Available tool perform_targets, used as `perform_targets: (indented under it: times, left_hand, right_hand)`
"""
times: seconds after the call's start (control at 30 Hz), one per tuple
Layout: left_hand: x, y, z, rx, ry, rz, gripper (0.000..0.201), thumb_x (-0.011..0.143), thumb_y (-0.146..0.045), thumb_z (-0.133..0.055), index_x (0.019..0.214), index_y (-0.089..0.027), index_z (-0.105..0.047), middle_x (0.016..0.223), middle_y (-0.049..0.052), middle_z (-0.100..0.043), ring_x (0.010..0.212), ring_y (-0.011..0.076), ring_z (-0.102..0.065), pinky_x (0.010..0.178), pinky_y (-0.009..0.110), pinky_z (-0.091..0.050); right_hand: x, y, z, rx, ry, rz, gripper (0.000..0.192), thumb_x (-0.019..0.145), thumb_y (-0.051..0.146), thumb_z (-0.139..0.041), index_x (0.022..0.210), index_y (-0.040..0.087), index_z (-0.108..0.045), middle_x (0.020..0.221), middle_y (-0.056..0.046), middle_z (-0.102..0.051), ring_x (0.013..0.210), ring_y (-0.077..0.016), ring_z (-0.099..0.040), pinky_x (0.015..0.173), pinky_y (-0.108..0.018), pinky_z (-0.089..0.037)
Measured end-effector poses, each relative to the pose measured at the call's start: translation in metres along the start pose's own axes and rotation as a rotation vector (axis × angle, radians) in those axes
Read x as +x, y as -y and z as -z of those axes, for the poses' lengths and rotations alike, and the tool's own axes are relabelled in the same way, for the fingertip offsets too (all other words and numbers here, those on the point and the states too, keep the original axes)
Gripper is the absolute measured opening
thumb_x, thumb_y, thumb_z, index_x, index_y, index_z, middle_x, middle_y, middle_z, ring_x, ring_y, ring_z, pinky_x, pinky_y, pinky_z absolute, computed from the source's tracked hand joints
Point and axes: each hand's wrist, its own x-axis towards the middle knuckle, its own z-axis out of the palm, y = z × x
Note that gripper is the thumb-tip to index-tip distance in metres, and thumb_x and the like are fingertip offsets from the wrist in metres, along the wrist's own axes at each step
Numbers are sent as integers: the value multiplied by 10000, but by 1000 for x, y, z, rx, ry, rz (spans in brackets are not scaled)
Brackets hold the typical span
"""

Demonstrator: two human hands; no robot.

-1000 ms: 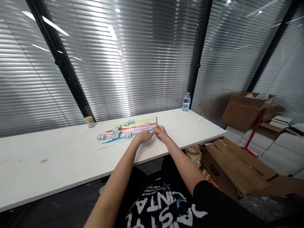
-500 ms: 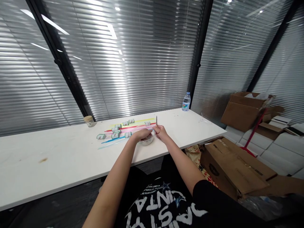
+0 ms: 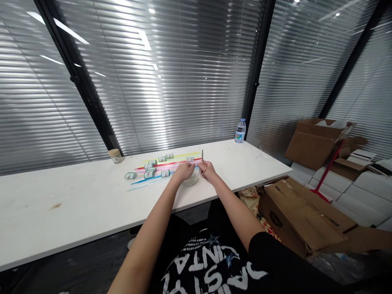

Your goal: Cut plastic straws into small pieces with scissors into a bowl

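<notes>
My left hand (image 3: 184, 172) is closed in a pinch just above the left rim of a clear round bowl (image 3: 190, 181). Whatever sits between its fingertips is too small to name. On the bowl's right side, my right hand (image 3: 209, 170) is closed around the handles of a pair of scissors (image 3: 202, 155), whose blades point up and away from me. The two hands are close together but apart. Left of them lie thin coloured strips, among them a red strip (image 3: 141, 168) and a blue strip (image 3: 147, 179). Several small white-and-green wrapped bundles (image 3: 130, 176) rest among these.
All this is on a long white table (image 3: 92, 204). A lidded jar (image 3: 114, 156) stands at its back edge, and a water bottle (image 3: 240, 131) at the far right corner. Cardboard boxes (image 3: 306, 208) are piled on the floor to the right. Blinds (image 3: 183, 81) line the wall behind.
My left hand has lifted from over the bowl and drawn its fingers into a pinch, leaving more of the bowl in sight. My right hand and the scissors have barely moved.
</notes>
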Motion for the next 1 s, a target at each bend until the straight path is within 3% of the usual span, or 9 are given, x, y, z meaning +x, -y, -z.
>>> perform_targets:
  times: [0.23,0.47,0.7,0.8,1.0]
  left_hand:
    - [2,1,-4,130,34,-10,565,902,-510,-289,801,-134,-698,967,183,-722,966,317,-655,827,356,-462]
    - [-2,-3,2,132,67,-59,510,913,-466,-312,869,-140,-701,1004,143,-727,963,276,-656,805,311,-463]
    - [-3,6,11,39,-150,-257,437,926,-403,-321,865,-159,-679,873,74,-706,815,212,-616,756,292,-452]
    - [-3,9,14,162,-214,-271,407,928,-378,-339,919,-161,-684,952,99,-692,900,224,-607,824,306,-448]
    - [-6,5,7,451,-151,-150,361,921,-262,-368,1076,-121,-662,1057,163,-638,1014,264,-606,894,359,-446]
  right_hand:
    - [-1,1,-1,-29,-8,13,242,734,380,-602,633,221,-450,451,62,-447,291,-73,-299,310,-236,-188]
    - [-2,2,-1,-104,-46,121,251,726,385,-594,598,210,-467,457,48,-448,370,-86,-353,377,-233,-259]
    - [-14,8,-1,-179,-97,316,262,740,356,-595,577,200,-462,512,38,-448,511,-104,-402,511,-238,-329]
    - [-18,9,-2,-200,-97,352,273,741,334,-589,552,204,-441,501,39,-427,515,-107,-385,522,-246,-329]
    - [-19,9,-3,-267,-122,402,261,747,313,-575,548,205,-444,500,42,-400,513,-109,-361,511,-246,-307]
